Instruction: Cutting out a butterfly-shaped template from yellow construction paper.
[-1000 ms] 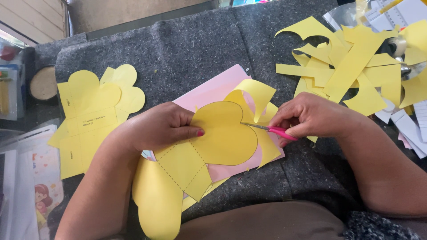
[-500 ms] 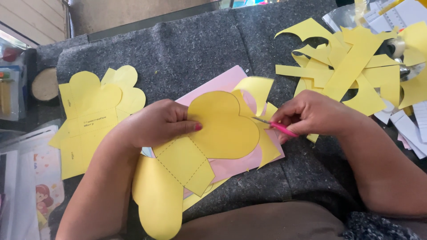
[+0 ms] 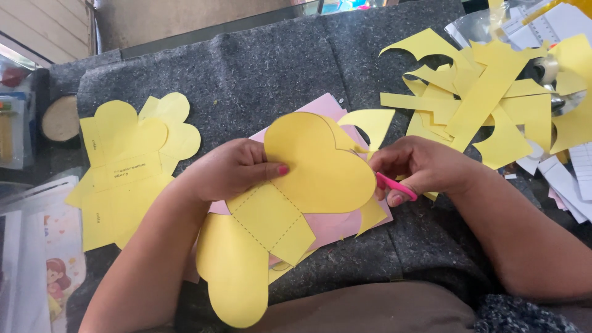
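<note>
My left hand (image 3: pixel 231 169) grips a yellow paper template (image 3: pixel 314 169) with heart-shaped flaps and a dashed square middle, thumb on top of the upper heart. My right hand (image 3: pixel 422 166) holds small pink-handled scissors (image 3: pixel 394 185) at the heart's right edge; the blades are hidden behind the paper. A loose curved yellow offcut (image 3: pixel 370 123) hangs just above the cut. Under the template lie pink paper sheets (image 3: pixel 336 222).
A finished yellow cut-out template (image 3: pixel 126 166) lies at the left on the dark grey felt mat (image 3: pixel 259 68). A heap of yellow paper scraps (image 3: pixel 487 98) fills the upper right, with white papers (image 3: pixel 567 179) beside it. A printed sheet (image 3: pixel 46 271) sits at the lower left.
My left hand has turned the template, lifting the upper heart up and to the right. The scissors have worked further along the heart's edge, and the offcut has swung away.
</note>
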